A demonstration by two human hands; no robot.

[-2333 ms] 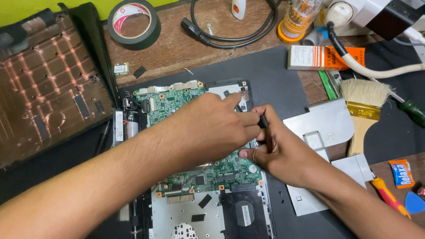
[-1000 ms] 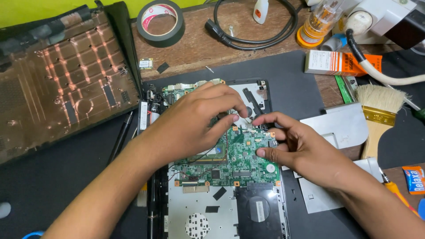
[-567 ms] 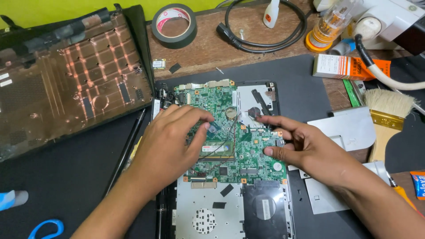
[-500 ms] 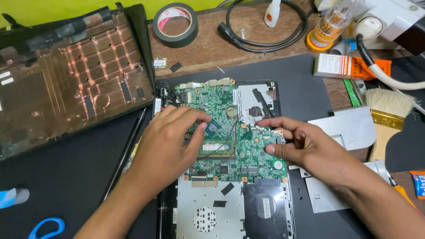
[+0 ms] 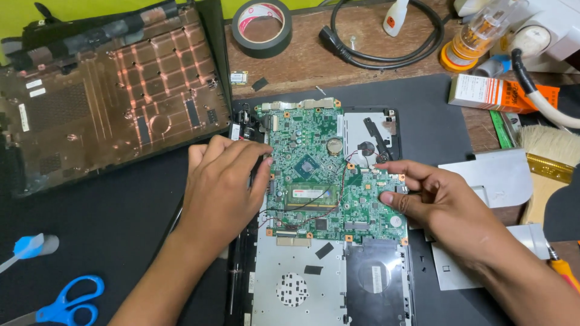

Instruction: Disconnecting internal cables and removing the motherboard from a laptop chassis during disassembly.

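Fingers of the left hand (image 5: 220, 187) curled against the left edge of the green motherboard (image 5: 326, 172), pinching nothing visible. The right hand (image 5: 438, 202) pressed thumb and fingers on its right edge. The board sat at frame centre in the open laptop chassis (image 5: 329, 284), its long axis running top to bottom, ports toward the top. It looked glossy, studded with chips, a coin cell and thin wires. Silvery metal showed below it.
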